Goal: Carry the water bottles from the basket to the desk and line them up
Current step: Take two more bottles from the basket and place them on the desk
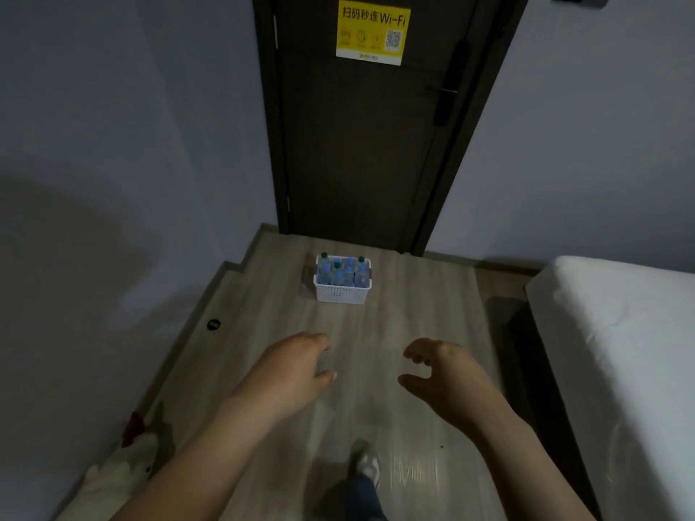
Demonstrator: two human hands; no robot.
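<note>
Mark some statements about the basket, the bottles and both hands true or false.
1. The white perforated plastic basket stands on the wood-look floor before the dark door. True.
2. The clear plastic water bottles lie scattered on the floor. False: they stand upright inside the basket.
3. The left hand grips a bottle. False: it holds nothing.
4. The right hand is empty, fingers loosely curled. True.
5. Both hands touch the basket. False: both are apart from it, nearer the camera.
</note>
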